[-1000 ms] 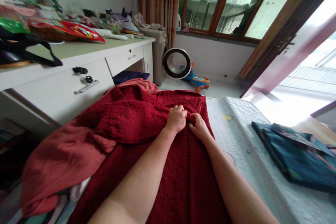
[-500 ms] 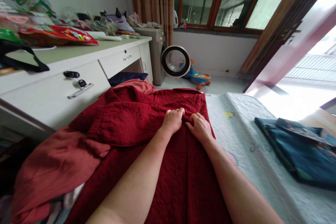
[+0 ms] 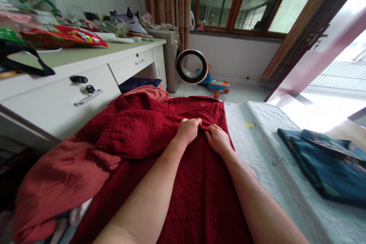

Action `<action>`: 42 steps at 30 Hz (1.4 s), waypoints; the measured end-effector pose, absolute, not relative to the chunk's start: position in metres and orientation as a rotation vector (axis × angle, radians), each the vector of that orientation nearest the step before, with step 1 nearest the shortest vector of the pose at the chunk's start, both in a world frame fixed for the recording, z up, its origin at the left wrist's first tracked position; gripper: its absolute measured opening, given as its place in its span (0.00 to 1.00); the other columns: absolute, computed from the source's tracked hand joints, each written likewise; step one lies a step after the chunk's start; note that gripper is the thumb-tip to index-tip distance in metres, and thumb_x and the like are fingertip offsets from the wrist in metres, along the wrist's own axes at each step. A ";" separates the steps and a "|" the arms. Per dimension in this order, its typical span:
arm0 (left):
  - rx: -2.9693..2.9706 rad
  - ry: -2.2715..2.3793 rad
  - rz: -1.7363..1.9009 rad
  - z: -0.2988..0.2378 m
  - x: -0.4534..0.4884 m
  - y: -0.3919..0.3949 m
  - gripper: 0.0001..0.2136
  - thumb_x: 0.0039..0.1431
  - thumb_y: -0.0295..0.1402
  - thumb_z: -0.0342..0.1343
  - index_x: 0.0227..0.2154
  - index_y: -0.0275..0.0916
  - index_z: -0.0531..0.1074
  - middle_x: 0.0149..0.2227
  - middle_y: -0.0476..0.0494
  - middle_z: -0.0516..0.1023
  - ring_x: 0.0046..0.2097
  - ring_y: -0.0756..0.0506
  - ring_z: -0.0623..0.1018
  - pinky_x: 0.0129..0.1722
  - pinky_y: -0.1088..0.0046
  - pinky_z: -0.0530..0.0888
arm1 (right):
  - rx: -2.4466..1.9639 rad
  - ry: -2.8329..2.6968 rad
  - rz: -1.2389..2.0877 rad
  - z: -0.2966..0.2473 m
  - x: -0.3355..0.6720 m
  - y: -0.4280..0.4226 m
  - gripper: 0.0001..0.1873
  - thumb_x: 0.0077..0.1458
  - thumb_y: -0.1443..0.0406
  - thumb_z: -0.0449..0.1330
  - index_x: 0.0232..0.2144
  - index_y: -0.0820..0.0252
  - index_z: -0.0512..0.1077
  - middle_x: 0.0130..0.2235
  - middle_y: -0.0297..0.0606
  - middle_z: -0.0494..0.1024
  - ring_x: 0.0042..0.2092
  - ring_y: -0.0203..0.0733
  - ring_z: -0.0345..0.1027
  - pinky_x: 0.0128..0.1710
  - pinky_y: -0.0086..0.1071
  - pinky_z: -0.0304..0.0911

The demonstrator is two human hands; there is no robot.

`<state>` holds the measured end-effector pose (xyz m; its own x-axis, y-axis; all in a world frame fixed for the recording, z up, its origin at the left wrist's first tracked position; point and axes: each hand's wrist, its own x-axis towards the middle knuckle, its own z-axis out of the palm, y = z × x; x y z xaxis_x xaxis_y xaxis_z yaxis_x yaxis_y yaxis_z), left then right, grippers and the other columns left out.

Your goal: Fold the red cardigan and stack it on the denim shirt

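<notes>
A dark red textured garment (image 3: 137, 133) with a gathered cuff on its sleeve lies spread over the bed. My left hand (image 3: 188, 130) is closed on a fold of it near the middle, thumb and fingers pinching the cloth. Just to the right, my right hand (image 3: 217, 139) grips the same edge with curled fingers. A seam runs down the garment from between the hands towards me. The fingertips are partly hidden in the fabric. Under the sleeve on the left lies a salmon-red cloth (image 3: 65, 183).
Folded dark blue clothing (image 3: 328, 167) rests on the pale quilted bed cover (image 3: 260, 137) at right. A white desk (image 3: 57, 103) with a cluttered top borders the bed at left. Beyond it stands a washing machine with its round door (image 3: 192, 66) open, near a blue ride-on toy (image 3: 214, 82).
My right hand's fingers have closed in on the fold of the red garment, drawing the cloth edge slightly. My left hand stays nearly in place.
</notes>
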<state>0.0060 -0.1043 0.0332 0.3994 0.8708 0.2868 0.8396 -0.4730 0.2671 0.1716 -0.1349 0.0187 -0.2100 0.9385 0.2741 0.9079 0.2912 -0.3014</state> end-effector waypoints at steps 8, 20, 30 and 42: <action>2.483 1.527 0.606 0.037 -0.003 -0.099 0.06 0.53 0.26 0.55 0.33 0.41 0.73 0.36 0.46 0.76 0.39 0.46 0.76 0.41 0.73 0.70 | -1.649 -2.055 0.177 0.016 0.174 -0.135 0.01 0.56 0.66 0.56 0.33 0.55 0.66 0.37 0.36 0.72 0.38 0.41 0.66 0.38 0.31 0.59; 2.363 1.343 0.566 0.043 -0.006 -0.097 0.03 0.52 0.30 0.60 0.30 0.40 0.77 0.31 0.48 0.80 0.34 0.47 0.76 0.34 0.75 0.67 | -1.445 -2.059 0.225 0.014 0.176 -0.131 0.03 0.55 0.68 0.56 0.30 0.55 0.68 0.35 0.35 0.69 0.40 0.41 0.64 0.42 0.32 0.61; 2.429 1.306 0.466 0.043 -0.004 -0.099 0.11 0.61 0.37 0.53 0.32 0.40 0.79 0.34 0.43 0.82 0.36 0.45 0.78 0.38 0.73 0.69 | -1.432 -2.075 0.269 0.015 0.176 -0.131 0.08 0.61 0.66 0.53 0.34 0.55 0.73 0.36 0.36 0.72 0.41 0.40 0.67 0.44 0.32 0.61; 2.340 1.293 0.676 0.042 -0.006 -0.096 0.03 0.54 0.28 0.57 0.32 0.39 0.73 0.33 0.48 0.76 0.35 0.48 0.74 0.36 0.75 0.69 | -1.449 -1.995 0.244 0.012 0.175 -0.130 0.06 0.57 0.68 0.53 0.37 0.55 0.67 0.38 0.36 0.74 0.41 0.41 0.67 0.43 0.32 0.61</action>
<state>-0.0056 -0.0964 0.0415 0.4603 0.8587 0.2254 0.6750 -0.5034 0.5395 0.1752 -0.1297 0.0121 -0.1760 0.9024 0.3933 0.7811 0.3711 -0.5021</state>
